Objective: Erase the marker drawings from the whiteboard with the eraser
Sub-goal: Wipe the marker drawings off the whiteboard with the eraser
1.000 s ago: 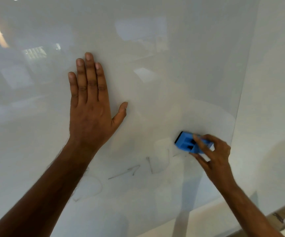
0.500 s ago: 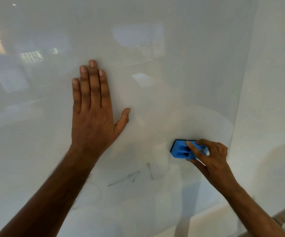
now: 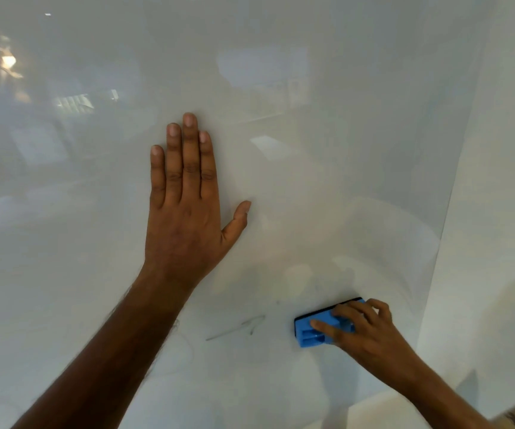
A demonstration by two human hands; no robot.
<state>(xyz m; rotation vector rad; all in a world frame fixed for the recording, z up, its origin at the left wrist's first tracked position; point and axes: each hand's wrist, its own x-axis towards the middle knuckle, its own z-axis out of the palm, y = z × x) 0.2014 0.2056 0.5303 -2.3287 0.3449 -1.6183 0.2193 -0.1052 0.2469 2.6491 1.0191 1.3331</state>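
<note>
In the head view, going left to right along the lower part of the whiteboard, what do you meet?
Left forearm → faint curved mark → arrow drawing → blue eraser → right hand → whiteboard's right edge.

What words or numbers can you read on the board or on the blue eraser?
None: there are no readable words, numbers or labels.
The whiteboard shows only marker drawings: a grey arrow-like line and a faint curved outline by the left forearm, not letters.
The blue eraser, held by the right hand, has no visible print.
The left hand lies flat on the board.
</note>
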